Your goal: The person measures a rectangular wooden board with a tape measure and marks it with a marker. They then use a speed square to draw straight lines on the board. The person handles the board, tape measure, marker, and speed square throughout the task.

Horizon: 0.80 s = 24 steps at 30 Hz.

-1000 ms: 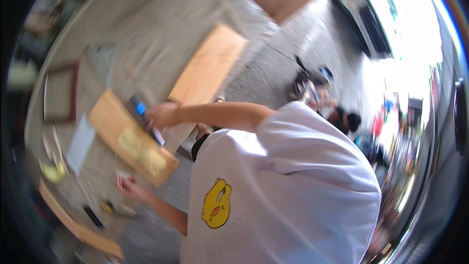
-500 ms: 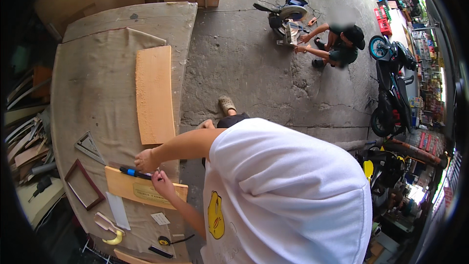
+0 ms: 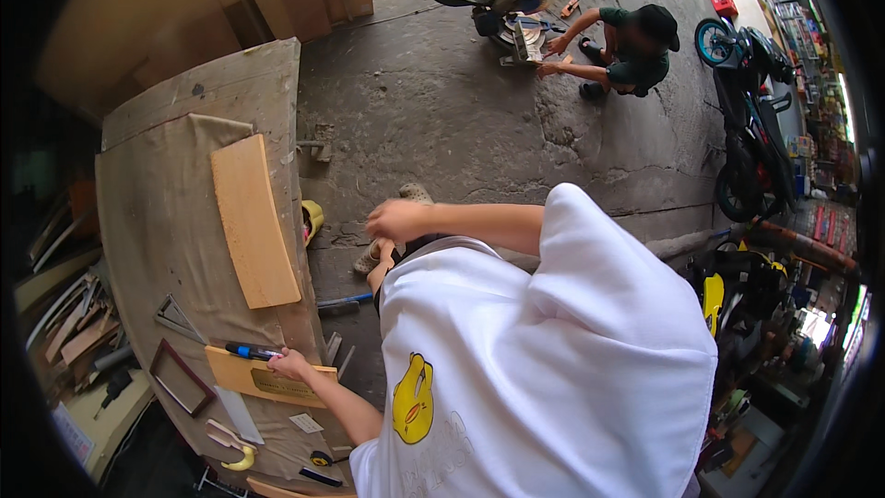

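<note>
My left hand (image 3: 291, 364) is closed round one end of a slim black tool with a blue band (image 3: 251, 351); its exact kind I cannot make out. The tool lies over a light wooden board (image 3: 221, 369), which bears a darker label-like patch (image 3: 277, 382). Off the table, above the floor and near my legs, hangs my right hand (image 3: 398, 219), blurred, its fingers unclear; nothing shows in it. A larger wooden board (image 3: 255, 231) rests farther along the cloth-covered table (image 3: 157, 212). Beside the small board are a triangular square (image 3: 180, 318) and a dark red frame (image 3: 166, 364).
Nearer me on the table lie a white strip (image 3: 238, 415), a yellow curved object (image 3: 241, 459), a card (image 3: 306, 422) and a tape measure (image 3: 320, 457). On the floor, a person (image 3: 636, 51) crouches at a mitre saw (image 3: 516, 14). A motorcycle (image 3: 751, 120) stands right; wood scraps (image 3: 88, 314) lie left.
My right hand has swung away from the tool, rightward and up, off the table. My left hand stays on the tool. The whole view has shifted with my head.
</note>
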Each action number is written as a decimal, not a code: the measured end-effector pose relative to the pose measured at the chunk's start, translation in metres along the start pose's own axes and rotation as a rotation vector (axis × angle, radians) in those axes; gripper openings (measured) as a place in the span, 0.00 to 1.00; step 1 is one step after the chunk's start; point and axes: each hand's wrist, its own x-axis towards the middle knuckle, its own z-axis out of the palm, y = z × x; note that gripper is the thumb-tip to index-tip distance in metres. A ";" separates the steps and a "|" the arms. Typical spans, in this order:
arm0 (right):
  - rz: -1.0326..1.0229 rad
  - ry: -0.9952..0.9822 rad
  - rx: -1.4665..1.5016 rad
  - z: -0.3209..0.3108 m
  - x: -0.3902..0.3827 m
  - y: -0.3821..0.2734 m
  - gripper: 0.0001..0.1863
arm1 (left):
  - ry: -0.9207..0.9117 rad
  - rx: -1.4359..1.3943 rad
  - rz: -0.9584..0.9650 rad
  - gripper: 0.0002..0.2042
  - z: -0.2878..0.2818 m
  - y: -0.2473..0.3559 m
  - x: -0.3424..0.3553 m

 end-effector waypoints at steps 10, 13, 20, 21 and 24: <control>1.026 0.054 0.050 0.018 -0.180 0.115 0.15 | -0.042 0.221 0.005 0.13 -0.003 -0.002 0.008; 1.167 -0.099 0.115 0.049 -0.220 0.127 0.17 | -0.066 0.174 -0.015 0.13 0.010 0.001 0.014; 1.108 -0.112 0.343 0.070 -0.191 0.113 0.25 | -0.089 -0.775 -0.072 0.03 0.032 -0.053 0.056; 1.104 -0.051 0.408 0.072 -0.186 0.129 0.28 | -0.136 -0.940 -0.144 0.12 0.035 -0.051 0.063; 1.099 -0.151 0.302 0.058 -0.164 0.119 0.27 | -0.110 -1.271 -0.233 0.12 0.026 -0.046 0.032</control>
